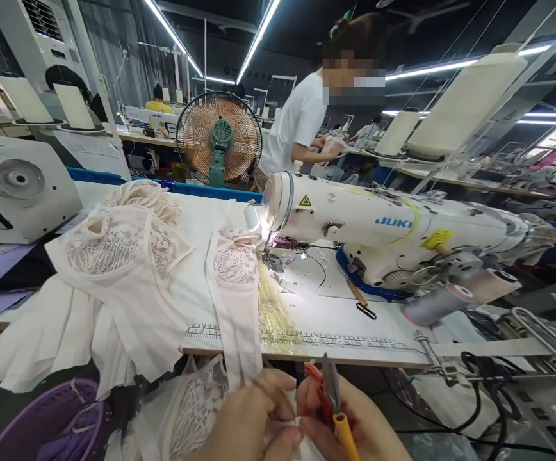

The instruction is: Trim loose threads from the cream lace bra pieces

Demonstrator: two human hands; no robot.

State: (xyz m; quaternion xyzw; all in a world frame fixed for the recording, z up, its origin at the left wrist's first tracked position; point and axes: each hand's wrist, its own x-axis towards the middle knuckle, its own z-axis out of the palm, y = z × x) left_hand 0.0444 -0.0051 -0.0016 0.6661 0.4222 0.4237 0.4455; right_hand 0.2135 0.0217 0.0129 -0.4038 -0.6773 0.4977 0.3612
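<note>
At the bottom edge my left hand (244,419) is closed, its thumb and fingers pinching an edge of pale fabric (285,424). Close beside it, my right hand (362,413) grips a small pair of scissors (332,387) with orange and red on it, blades pointing up. The fingertips of this hand also meet at the pale fabric. Much of that fabric is hidden by my hands. A lace bra piece (191,403) hangs below the table edge, left of my hands. Another cream lace bra piece (234,266) lies by the needle, its long end dropping over the edge.
A JUKI sewing machine (345,218) stands on the white table (326,320). Stacked lace bra pieces (114,256) lie left, above a purple basket (81,397). A wooden-handled tool (355,291) and thread cones (439,304) are at right. Behind are a fan (220,137) and a person (302,115).
</note>
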